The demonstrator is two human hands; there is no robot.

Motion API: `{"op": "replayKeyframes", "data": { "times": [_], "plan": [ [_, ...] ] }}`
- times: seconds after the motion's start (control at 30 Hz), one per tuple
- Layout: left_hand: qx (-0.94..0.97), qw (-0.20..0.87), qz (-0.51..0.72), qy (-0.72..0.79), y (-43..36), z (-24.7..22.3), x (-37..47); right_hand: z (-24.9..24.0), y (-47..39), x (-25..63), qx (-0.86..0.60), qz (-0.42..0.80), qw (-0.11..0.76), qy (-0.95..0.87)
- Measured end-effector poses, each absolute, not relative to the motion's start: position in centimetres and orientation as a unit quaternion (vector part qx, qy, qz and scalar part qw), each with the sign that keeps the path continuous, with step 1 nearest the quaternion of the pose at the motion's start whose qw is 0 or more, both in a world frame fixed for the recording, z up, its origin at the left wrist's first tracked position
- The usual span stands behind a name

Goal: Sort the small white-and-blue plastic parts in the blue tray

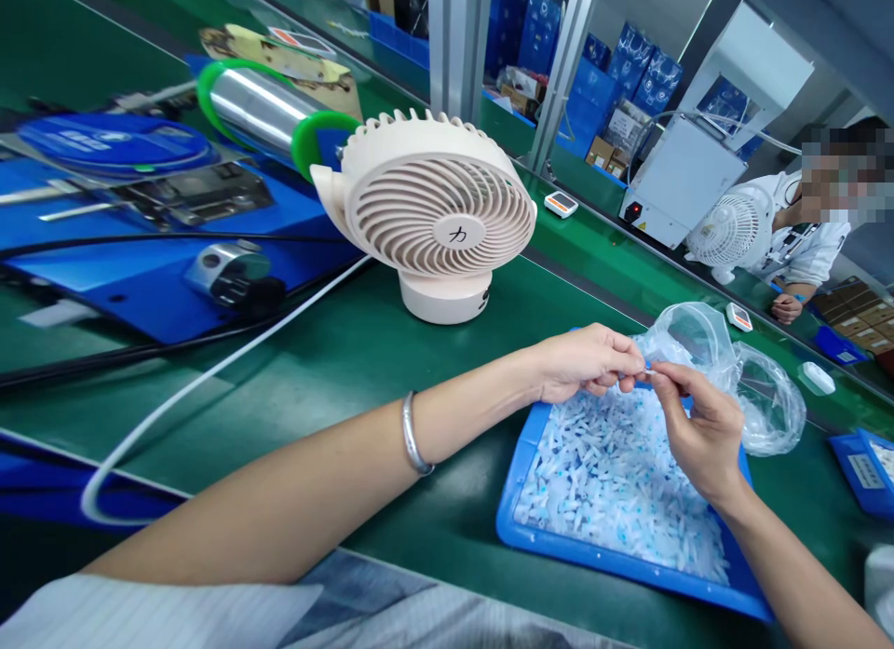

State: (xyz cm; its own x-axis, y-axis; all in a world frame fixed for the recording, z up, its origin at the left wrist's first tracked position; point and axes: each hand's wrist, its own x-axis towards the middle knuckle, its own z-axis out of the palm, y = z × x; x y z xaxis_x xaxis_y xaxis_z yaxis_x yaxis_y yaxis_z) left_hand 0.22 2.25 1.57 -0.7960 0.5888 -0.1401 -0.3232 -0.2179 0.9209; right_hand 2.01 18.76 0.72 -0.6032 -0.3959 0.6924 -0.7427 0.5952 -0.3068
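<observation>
My left hand and my right hand meet above a blue tray, fingertips pinched together. Between them is a small plastic piece with a blue part and a whitish end, mostly covered by the fingers. Both hands appear closed on this same piece. Filling the tray is a thick layer of small white and pale-blue plastic pieces, loosely heaped. Clear plastic bags lie crumpled at the tray's far right edge, just beyond my right hand.
A cream desk fan stands left of the tray, its white cable running across the green table. Further left is a blue machine with a metal roller. Across the bench, another person's hand rests near a white fan.
</observation>
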Motion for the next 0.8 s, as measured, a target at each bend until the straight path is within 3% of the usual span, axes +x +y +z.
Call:
{"op": "replayKeyframes", "data": {
  "times": [0.33, 0.6, 0.8],
  "plan": [
    [0.127, 0.306, 0.771, 0.544, 2.17, 1.53, 0.21, 0.97, 18.59, 2.30, 0.308, 0.346, 0.248, -0.851],
    [0.144, 0.297, 0.770, 0.546, 2.34, 1.47, 0.55, 0.88, 18.60, 2.21, 0.392, 0.222, 0.324, -0.832],
    [0.148, 0.283, 0.761, 0.564, 2.47, 1.60, 0.83, 0.79, 18.42, 2.29, 0.408, 0.170, 0.334, -0.832]
  ]
}}
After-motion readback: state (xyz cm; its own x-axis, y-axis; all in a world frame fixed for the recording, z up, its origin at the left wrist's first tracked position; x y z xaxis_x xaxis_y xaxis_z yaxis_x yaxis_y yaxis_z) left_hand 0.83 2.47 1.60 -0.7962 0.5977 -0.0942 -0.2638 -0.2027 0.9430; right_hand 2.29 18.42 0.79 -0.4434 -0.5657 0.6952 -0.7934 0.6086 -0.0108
